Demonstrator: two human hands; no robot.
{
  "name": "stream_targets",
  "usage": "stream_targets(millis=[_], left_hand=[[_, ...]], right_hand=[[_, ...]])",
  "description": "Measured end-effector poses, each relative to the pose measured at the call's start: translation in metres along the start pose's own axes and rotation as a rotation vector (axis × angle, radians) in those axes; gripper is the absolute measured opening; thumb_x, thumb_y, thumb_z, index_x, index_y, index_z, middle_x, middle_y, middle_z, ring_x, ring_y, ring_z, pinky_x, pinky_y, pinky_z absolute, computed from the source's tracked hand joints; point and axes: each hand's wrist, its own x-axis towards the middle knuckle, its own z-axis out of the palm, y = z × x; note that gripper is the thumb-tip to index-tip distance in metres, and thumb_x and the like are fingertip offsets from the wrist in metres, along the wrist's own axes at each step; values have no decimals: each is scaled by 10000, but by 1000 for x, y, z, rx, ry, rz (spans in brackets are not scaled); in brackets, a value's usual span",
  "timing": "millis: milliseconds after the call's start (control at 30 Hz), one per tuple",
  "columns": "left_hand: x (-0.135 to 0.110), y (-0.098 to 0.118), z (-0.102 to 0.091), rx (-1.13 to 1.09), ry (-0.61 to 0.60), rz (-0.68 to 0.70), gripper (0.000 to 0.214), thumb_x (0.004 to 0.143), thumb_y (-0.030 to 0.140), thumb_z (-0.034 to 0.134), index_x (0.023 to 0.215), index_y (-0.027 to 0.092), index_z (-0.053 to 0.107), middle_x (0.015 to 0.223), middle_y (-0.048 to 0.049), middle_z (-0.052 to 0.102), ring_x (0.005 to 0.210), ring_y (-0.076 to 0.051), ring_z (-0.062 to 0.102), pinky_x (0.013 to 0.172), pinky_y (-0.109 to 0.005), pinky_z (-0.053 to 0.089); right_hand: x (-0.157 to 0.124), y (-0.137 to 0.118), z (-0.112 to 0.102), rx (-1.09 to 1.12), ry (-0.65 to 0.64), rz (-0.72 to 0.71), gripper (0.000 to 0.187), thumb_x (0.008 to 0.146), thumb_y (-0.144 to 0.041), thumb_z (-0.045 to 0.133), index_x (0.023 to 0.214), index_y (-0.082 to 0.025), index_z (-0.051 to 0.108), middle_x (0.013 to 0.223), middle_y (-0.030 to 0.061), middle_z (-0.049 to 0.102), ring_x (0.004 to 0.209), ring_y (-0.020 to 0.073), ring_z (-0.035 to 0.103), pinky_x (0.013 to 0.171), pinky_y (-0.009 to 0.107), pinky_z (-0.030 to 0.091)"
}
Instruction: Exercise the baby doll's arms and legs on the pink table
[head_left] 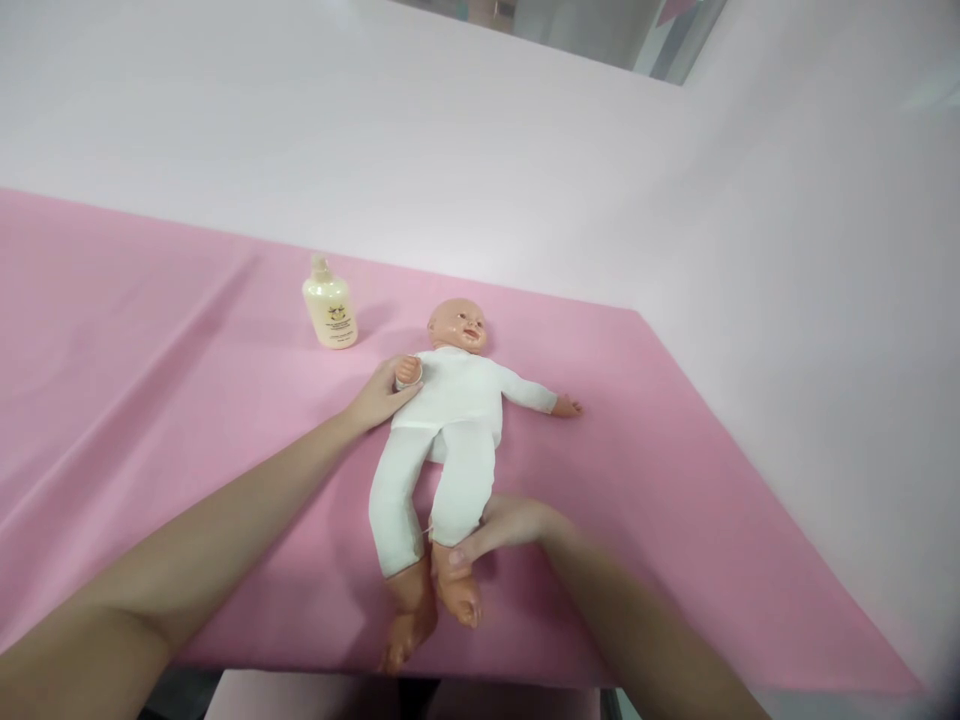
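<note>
A baby doll (454, 420) in a white top and white trousers lies on its back on a pink cloth (187, 400), head toward the wall, bare feet near the front edge. My left hand (379, 395) rests against the doll's right arm and side, fingers curled around its small hand. My right hand (499, 530) pinches the hem of the trouser leg at the doll's left ankle, thumb on the foot. A cream lotion bottle (329, 312) stands upright just beyond my left hand.
The pink cloth covers the table up to a pale wall behind and to the right. The table's front edge (525, 685) runs just under the doll's feet. A strip of another room shows at the top.
</note>
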Motion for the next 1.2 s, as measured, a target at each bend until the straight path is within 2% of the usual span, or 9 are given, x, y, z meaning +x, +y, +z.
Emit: stream_targets(millis=[167,433,967,1133,1200], left_hand=[[-2,0,1,1,9,6,547,977,813,712,1000,267,686,1078,-119,812,1063,-333,745,1053,-519,644],[-2,1,1,-8,11,2,543,967,804,730,962,263,684,1065,-116,807,1030,-314,729,1041,-509,652],[-1,-1,0,2,14,10,557,977,813,717,987,258,678,1109,-140,802,1095,-343,732,1115,-548,631],[-1,-2,-1,26,-1,24,569,989,828,691,923,266,633,1099,-131,792,1099,-334,721,1145,-555,618],[-1,-2,-1,29,2,24,570,989,830,691,918,268,629,1103,-129,791,1105,-337,721,1145,-555,617]], right_hand=[[-2,3,-2,-26,10,23,560,919,-691,949,810,-173,766,892,89,839,1023,248,824,919,305,630],[-2,0,-2,-34,77,14,479,938,-584,973,813,-167,773,917,81,833,1051,240,810,948,299,616],[0,-1,1,-11,-80,-47,606,973,-743,881,811,-166,793,772,77,815,915,243,836,895,307,643],[1,-2,1,-24,-47,-45,596,956,-732,905,806,-171,774,803,78,828,919,234,829,904,304,636],[1,-1,1,-20,-85,-43,601,974,-742,882,811,-174,770,818,88,838,925,241,836,889,302,637]])
